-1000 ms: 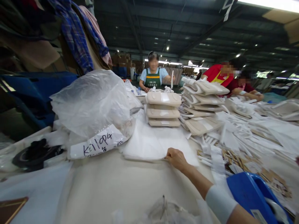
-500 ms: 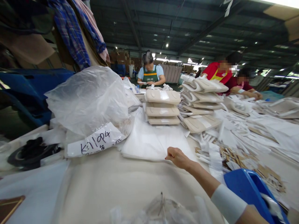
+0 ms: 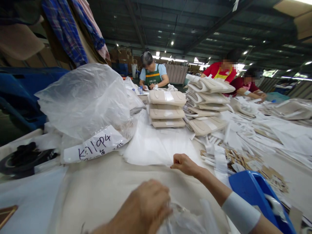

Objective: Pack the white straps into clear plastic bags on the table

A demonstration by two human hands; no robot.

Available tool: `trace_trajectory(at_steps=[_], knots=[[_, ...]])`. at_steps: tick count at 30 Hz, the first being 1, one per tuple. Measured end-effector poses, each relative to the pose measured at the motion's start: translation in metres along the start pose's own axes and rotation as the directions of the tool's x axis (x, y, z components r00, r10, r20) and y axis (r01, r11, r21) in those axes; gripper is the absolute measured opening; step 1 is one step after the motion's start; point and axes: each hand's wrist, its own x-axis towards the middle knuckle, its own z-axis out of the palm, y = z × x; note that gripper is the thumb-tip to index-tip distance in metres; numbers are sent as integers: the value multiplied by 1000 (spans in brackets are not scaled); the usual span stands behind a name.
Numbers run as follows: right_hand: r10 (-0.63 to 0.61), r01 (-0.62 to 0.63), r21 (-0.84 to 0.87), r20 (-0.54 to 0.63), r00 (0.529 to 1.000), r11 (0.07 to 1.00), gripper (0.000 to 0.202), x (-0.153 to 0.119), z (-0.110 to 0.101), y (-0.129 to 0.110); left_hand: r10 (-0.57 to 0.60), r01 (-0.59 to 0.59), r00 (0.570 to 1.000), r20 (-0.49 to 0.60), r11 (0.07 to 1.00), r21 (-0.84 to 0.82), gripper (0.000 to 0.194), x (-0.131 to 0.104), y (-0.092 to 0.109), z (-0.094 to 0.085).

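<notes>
My right hand [image 3: 184, 164] is closed in a pinch at the near edge of a stack of thin white sheets [image 3: 153, 146]. A pale band wraps that forearm. Low in the view, my left hand [image 3: 148, 204] is smeared by motion, its fingers curled beside crumpled clear plastic [image 3: 185, 219]. Whether it grips the plastic cannot be made out. Folded beige pieces with white paper bands [image 3: 167, 112] sit piled on the far part of the sheets.
A large clear plastic bag [image 3: 85, 97] with a handwritten label lies left. More folded beige pieces [image 3: 207, 105] are heaped to the right, near white strips. A blue tape dispenser-like holder [image 3: 253, 185] stands by my right forearm. Three people work across the table.
My left hand has come into view at the bottom, over the clear plastic. My right hand stays at the edge of the sheets. The view has shifted slightly.
</notes>
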Motion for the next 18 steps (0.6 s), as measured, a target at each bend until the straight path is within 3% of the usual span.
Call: trace_trajectory(at_steps=[1, 2, 3, 7, 10, 12, 15, 18], knots=[[4, -4, 2, -10, 1000, 1000, 24, -1, -1, -1, -47, 47, 999, -1, 998, 31, 16, 19, -15, 1], [8, -8, 3, -22, 1000, 1000, 24, -1, -2, -3, -139, 132, 990, 38, 980, 149, 13, 38, -29, 3], [11, -11, 1, -34, 999, 1000, 24, -1, -3, -4, -180, 146, 979, 95, 946, 288, 15, 55, -42, 8], [17, -18, -6, -67, 998, 1000, 26, -3, -8, -9, -170, 94, 973, 157, 911, 402, 13, 98, -66, 33], [13, -13, -11, -71, 997, 1000, 26, -3, -10, -10, -165, 57, 967, 197, 886, 461, 15, 108, -69, 45], [3, -4, -17, -73, 997, 1000, 26, -4, -11, -10, -204, 79, 959, 194, 856, 510, 19, 110, -73, 44], [-14, 11, -35, -85, 996, 999, 27, -5, -12, -8, -348, 208, 930, 122, 768, 606, 22, 109, -90, 28], [-30, 25, -47, -106, 994, 999, 28, -7, -14, -4, -511, 376, 860, -1, 631, 678, 18, 97, -117, 4]])
